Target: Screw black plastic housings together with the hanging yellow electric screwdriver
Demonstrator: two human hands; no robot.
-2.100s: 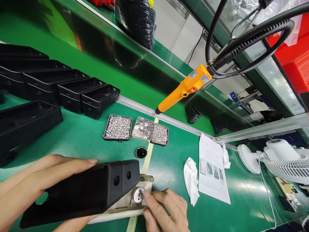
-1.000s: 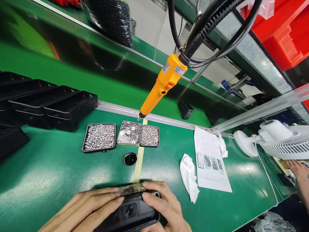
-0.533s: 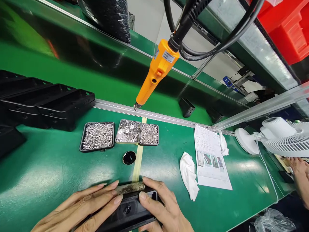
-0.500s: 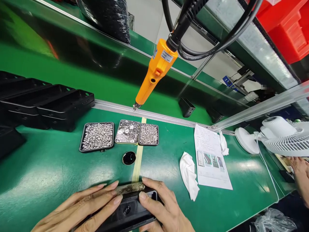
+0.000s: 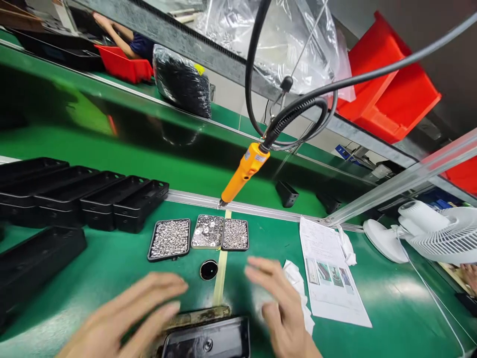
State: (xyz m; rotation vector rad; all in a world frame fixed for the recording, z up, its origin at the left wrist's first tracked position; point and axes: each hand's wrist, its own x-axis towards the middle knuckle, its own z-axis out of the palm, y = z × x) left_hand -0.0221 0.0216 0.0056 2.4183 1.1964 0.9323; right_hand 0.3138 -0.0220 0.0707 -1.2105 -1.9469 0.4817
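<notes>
In the head view a black oblong plastic housing [image 5: 227, 338] lies in front of me, its hollow side up, with a round hole boss inside. Along its far side runs a worn, brownish strip [image 5: 203, 315]. My left hand [image 5: 136, 313] hovers at the housing's left, slightly blurred, fingers apart and holding nothing. To the right, my right hand [image 5: 283, 303] is raised clear of it, fingers parted and empty. Beyond them sit a round black disc [image 5: 209, 270] with a shiny rim, a tray of small metal parts [image 5: 170, 237], a tray of washers [image 5: 207, 230] and a smaller tray of tiny metal parts [image 5: 235, 234].
An orange electric screwdriver [image 5: 240, 176] hangs over the bench on a black cable. Stacked black housings [image 5: 100, 196] fill the left side. At right are a crumpled white cloth [image 5: 296, 281], a printed sheet [image 5: 331, 278] and a white fan [image 5: 439, 231]. Red bins [image 5: 395, 94] sit overhead.
Both hands have let go of the black housing and drawn apart, the right one upward to the right. My view has tilted up, showing more shelf and stacked housings.
</notes>
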